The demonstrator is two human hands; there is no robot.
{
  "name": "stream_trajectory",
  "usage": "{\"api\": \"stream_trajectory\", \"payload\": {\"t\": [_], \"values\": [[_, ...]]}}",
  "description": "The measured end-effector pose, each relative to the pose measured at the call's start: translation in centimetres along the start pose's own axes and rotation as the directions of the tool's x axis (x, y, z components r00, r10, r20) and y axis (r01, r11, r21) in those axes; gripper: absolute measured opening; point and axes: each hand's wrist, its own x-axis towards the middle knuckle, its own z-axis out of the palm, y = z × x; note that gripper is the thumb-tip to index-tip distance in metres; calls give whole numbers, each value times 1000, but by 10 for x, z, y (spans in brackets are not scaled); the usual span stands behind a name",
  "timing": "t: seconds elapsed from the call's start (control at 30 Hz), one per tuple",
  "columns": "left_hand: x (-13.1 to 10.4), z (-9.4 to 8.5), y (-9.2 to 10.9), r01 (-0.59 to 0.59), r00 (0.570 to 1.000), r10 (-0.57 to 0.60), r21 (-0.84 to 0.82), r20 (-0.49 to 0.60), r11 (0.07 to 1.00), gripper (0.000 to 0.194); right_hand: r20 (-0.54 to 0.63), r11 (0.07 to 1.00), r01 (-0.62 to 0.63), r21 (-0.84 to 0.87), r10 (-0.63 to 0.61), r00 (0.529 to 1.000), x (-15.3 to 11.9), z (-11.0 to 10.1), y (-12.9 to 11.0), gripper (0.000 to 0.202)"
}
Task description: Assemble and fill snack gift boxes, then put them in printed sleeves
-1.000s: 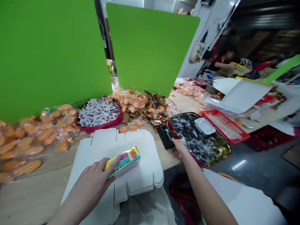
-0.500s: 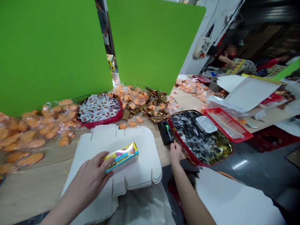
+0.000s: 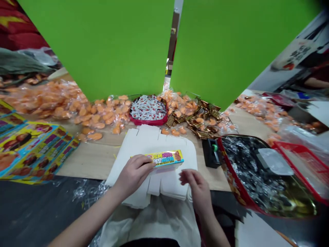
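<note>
Yellow box [image 3: 168, 159]: folded up afaict, pinned in grip of L hand [image 3: 133, 174], can't tell re: sealing or anything in half-curled grip of R hand [image 3: 199, 188] tbh.

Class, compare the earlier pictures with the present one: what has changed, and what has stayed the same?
The right hand has left the tape dispenser and moved left, near the small box; whether it carries anything is unclear. The view has turned left, bringing yellow packages into sight. The left hand still holds the small box over the white cardboard.
</note>
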Motion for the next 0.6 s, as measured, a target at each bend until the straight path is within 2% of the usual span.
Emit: {"api": "stream_trajectory", "payload": {"t": [0.07, 0.13, 0.2, 0.33, 0.43, 0.53, 0.6], "values": [[1, -2, 2, 7, 1000, -7, -6, -16, 1000, 16, 190, 996, 27, 86, -43, 981, -15, 38, -23, 34], [0, -4, 3, 21, 1000, -21, -25, 13, 999, 17, 223, 990, -1, 143, -31, 974, -19, 64, -36, 35], [-2, -7, 4, 40, 997, -36, -57, 72, 998, 18, 205, 984, -58, 167, 23, 979, -16, 77, -37, 37], [-2, -14, 6, 76, 981, -59, -85, 186, 993, 34, 166, 978, -124, 167, 96, 981, -13, 79, -26, 42], [8, -19, 11, 137, 947, -116, -52, 299, 989, 44, 176, 972, -159, 176, 128, 976, -15, 77, -19, 43], [23, -19, 15, 249, 914, -225, -29, 337, 968, 34, 207, 954, -211, 213, 167, 964, -16, 76, -16, 43], [32, -16, 17, 333, 889, -309, -14, 337, 943, 25, 250, 917, -293, 272, 226, 941, -16, 75, -15, 42]]}}
